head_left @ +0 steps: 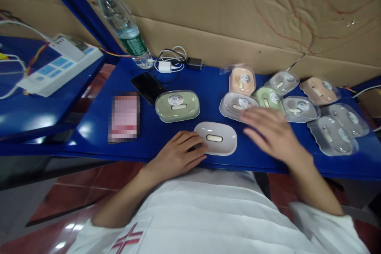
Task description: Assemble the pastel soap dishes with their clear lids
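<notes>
An uncovered grey dish [222,147] with a pale oblong piece at its centre lies near the table's front edge. My left hand [183,152] rests at its left rim, fingers apart, palm down; whether it grips the rim is hidden. My right hand [266,131] is open, thumb apart from the fingers, over the right end of a grey dish in clear packaging [235,105]. Just beyond that hand is a green packaged dish [269,97]. Another green packaged dish [177,113], with a round label, sits behind my left hand.
Several packaged grey and orange dishes [320,91] spread across the right. At the left are a blurred pink item [124,116], a black phone [147,87] and a water bottle [131,33]. Chargers with cables [165,66] lie behind. A power strip [61,67] is far left.
</notes>
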`<action>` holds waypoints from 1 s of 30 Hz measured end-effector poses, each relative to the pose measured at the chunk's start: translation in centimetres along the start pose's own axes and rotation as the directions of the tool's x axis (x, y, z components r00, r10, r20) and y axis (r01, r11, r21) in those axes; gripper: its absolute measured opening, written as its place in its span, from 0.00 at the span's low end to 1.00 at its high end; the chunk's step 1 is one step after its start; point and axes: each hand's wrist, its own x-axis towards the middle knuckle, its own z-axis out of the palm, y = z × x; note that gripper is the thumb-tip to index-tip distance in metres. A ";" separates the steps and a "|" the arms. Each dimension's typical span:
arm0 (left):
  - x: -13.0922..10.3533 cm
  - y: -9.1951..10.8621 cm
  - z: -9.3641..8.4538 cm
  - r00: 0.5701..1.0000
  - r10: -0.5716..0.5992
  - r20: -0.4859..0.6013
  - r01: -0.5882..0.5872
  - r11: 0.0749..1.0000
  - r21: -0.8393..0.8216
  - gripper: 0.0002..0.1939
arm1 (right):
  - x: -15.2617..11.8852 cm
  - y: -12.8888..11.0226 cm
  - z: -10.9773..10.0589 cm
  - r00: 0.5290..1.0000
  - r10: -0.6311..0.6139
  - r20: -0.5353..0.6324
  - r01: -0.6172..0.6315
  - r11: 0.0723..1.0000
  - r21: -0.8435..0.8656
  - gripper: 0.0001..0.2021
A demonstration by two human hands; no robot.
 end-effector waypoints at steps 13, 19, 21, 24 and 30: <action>-0.2 -0.2 0.0 0.999 -0.038 0.016 0.038 0.998 -0.046 0.11 | 17.4 14.0 4.4 0.993 0.020 0.114 -0.011 0.996 -0.083 0.19; -0.9 -0.3 0.4 0.996 -0.060 -0.064 0.057 0.998 -0.040 0.14 | 12.4 5.8 -0.9 0.982 0.028 -0.187 -0.064 0.980 -0.190 0.12; -1.3 -0.3 0.7 0.980 -0.114 -0.164 0.113 0.993 -0.015 0.21 | 9.2 3.3 -1.4 0.968 -0.009 -0.250 -0.025 0.991 -0.131 0.11; -1.7 -0.2 1.2 0.948 -0.181 -0.263 0.187 0.982 -0.002 0.31 | 4.5 1.1 -0.2 0.964 -0.029 -0.266 0.030 1.000 -0.002 0.14; -1.3 -0.4 1.0 0.966 -0.190 -0.175 0.191 0.981 -0.013 0.34 | 0.7 0.8 3.6 0.994 -0.011 -0.105 0.020 0.996 0.084 0.05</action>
